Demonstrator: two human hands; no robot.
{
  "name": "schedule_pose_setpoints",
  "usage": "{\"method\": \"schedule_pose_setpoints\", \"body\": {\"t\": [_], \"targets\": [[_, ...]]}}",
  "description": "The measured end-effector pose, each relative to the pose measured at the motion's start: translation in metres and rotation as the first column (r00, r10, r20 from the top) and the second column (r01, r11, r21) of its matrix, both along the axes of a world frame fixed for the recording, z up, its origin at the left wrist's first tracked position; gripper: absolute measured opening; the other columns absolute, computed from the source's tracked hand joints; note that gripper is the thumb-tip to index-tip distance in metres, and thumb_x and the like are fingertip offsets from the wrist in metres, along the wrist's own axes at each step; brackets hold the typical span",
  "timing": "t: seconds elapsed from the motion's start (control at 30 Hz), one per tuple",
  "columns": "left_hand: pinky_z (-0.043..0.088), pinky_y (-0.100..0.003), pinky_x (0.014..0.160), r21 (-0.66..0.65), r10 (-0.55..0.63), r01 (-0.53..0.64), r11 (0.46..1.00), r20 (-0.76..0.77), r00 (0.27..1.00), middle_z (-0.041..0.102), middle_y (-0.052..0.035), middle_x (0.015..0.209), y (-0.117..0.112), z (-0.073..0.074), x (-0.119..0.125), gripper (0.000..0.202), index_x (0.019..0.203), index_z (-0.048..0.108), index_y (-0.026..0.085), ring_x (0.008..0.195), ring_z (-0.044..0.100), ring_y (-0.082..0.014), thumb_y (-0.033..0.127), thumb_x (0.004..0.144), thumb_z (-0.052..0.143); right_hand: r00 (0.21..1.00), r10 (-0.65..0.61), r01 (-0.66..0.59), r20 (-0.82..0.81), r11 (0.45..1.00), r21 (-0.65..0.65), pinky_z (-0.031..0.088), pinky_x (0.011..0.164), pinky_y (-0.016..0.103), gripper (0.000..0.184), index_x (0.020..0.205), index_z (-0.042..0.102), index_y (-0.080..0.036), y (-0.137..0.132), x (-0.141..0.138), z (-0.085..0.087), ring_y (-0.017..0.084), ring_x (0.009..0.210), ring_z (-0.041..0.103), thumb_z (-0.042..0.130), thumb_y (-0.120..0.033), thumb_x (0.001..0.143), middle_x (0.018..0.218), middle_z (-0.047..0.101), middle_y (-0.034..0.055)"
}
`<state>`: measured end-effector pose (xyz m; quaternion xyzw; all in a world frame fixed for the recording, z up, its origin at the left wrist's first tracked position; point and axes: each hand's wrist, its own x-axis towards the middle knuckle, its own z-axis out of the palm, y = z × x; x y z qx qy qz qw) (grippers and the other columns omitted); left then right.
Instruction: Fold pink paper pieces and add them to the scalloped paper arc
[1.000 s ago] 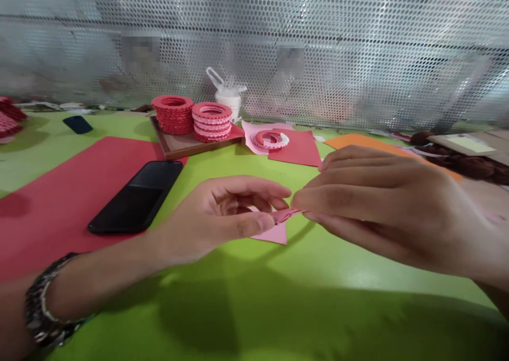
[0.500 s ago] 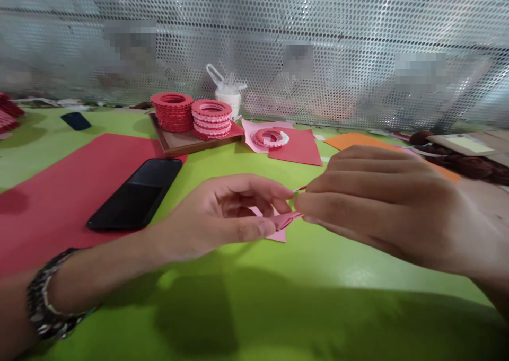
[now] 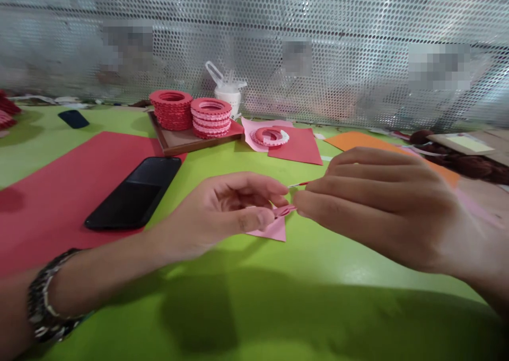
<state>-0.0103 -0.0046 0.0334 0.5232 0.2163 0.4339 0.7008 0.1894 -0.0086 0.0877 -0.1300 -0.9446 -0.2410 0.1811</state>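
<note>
My left hand (image 3: 222, 212) pinches a small folded pink paper piece (image 3: 283, 211) between thumb and fingers, just above the green table (image 3: 278, 302). My right hand (image 3: 382, 207) comes in from the right, its fingers closed on the other end of the same piece. A thin red strip (image 3: 299, 184) pokes out near the right fingertips. Under the hands a pink paper scrap (image 3: 272, 229) lies flat on the table.
A black phone (image 3: 137, 192) rests on a large red sheet (image 3: 59, 191). Behind are a wooden tray (image 3: 178, 142) with stacked red rings (image 3: 172, 109) and pink rings (image 3: 210, 118), a white cup (image 3: 228, 98), red paper (image 3: 300, 148), orange paper (image 3: 358, 140), a perforated metal screen (image 3: 318, 32).
The hands stay together; the folded pink piece has shrunk between the fingertips and sits slightly higher. The view has shifted a little.
</note>
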Motion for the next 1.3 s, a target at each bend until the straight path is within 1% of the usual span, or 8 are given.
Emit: {"method": "schedule_pose_setpoints", "body": {"t": [0.13,0.3,0.43,0.67,0.9,1.07,1.2,1.3], "targets": [[0.05,-0.011,0.064,-0.009,-0.001,0.002,1.0,0.011,1.0,0.07,0.0033,0.076,0.0,-0.001,0.001,0.021,0.083,0.07,0.016,0.069,0.064,-0.0048,0.0,0.072,0.063,1.0,0.018,-0.018,-0.012,1.0,0.023,0.047,0.063,0.034,0.032,0.078,0.061,-0.008,0.001,0.0,0.001,0.018,0.066,0.058,0.034,-0.007,0.094,0.063,0.06,0.0063],[0.05,-0.014,0.068,0.004,0.089,-0.089,0.996,-0.045,0.995,0.07,0.0032,0.079,-0.001,-0.005,0.001,0.016,0.082,0.07,0.018,0.077,0.065,-0.0077,0.006,0.073,0.065,0.999,0.029,-0.028,-0.028,0.999,0.035,0.048,0.065,0.034,0.033,0.067,0.057,-0.011,0.003,0.0,-0.004,0.017,0.066,0.057,0.036,-0.004,0.092,0.063,0.06,0.0056],[0.052,-0.016,0.069,0.05,0.135,-0.132,0.99,-0.076,0.988,0.071,0.0006,0.082,0.001,-0.008,0.001,0.015,0.082,0.071,0.02,0.079,0.066,-0.011,0.011,0.07,0.07,1.0,0.028,-0.027,-0.015,0.999,0.023,0.047,0.068,0.036,0.032,0.07,0.057,-0.01,0.005,0.0,-0.007,0.017,0.068,0.057,0.035,-0.004,0.093,0.066,0.061,0.0067],[0.049,-0.009,0.067,0.024,0.122,-0.121,0.992,-0.051,0.991,0.07,0.0051,0.08,-0.001,-0.009,0.002,0.016,0.084,0.07,0.021,0.076,0.064,-0.0047,0.01,0.074,0.067,0.997,0.062,-0.062,0.043,0.998,0.007,0.045,0.071,0.031,0.034,0.073,0.056,-0.013,0.01,0.001,-0.006,0.014,0.072,0.056,0.03,-0.008,0.096,0.071,0.06,0.0037],[0.052,-0.016,0.07,0.117,0.169,-0.16,0.98,-0.076,0.983,0.07,0.0003,0.085,-0.004,-0.009,0.001,0.014,0.086,0.069,0.019,0.081,0.064,-0.01,0.011,0.075,0.066,0.997,0.062,-0.063,0.035,0.998,0.019,0.047,0.073,0.033,0.034,0.074,0.056,-0.013,0.011,0.002,-0.007,0.014,0.073,0.057,0.031,-0.008,0.096,0.069,0.06,0.0033],[0.051,-0.014,0.068,0.166,0.174,-0.151,0.975,-0.135,0.975,0.068,0.0009,0.086,-0.004,-0.009,-0.001,0.015,0.089,0.068,0.019,0.08,0.062,-0.0089,0.013,0.076,0.066,0.996,0.063,-0.064,0.066,0.998,0.02,0.046,0.073,0.032,0.035,0.075,0.056,-0.015,0.012,0.003,-0.007,0.013,0.073,0.056,0.029,-0.008,0.096,0.072,0.06,0.0028],[0.051,-0.014,0.065,0.19,0.166,-0.14,0.972,-0.126,0.978,0.066,0.0014,0.083,-0.004,-0.008,-0.001,0.017,0.09,0.068,0.02,0.074,0.06,-0.0075,0.013,0.075,0.066,0.995,0.095,-0.094,0.041,0.995,-0.039,0.046,0.071,0.033,0.036,0.075,0.057,-0.013,0.013,0.005,-0.005,0.016,0.076,0.056,0.028,-0.007,0.095,0.07,0.058,0.0048],[0.051,-0.015,0.065,0.191,0.159,-0.137,0.972,-0.107,0.981,0.065,0.0006,0.082,-0.004,-0.006,0.0,0.016,0.088,0.068,0.019,0.075,0.061,-0.0088,0.012,0.075,0.066,0.993,0.107,-0.106,0.057,0.994,-0.022,0.047,0.067,0.033,0.035,0.075,0.058,-0.012,0.013,0.006,-0.003,0.018,0.076,0.056,0.03,-0.008,0.095,0.07,0.059,0.006]]}}
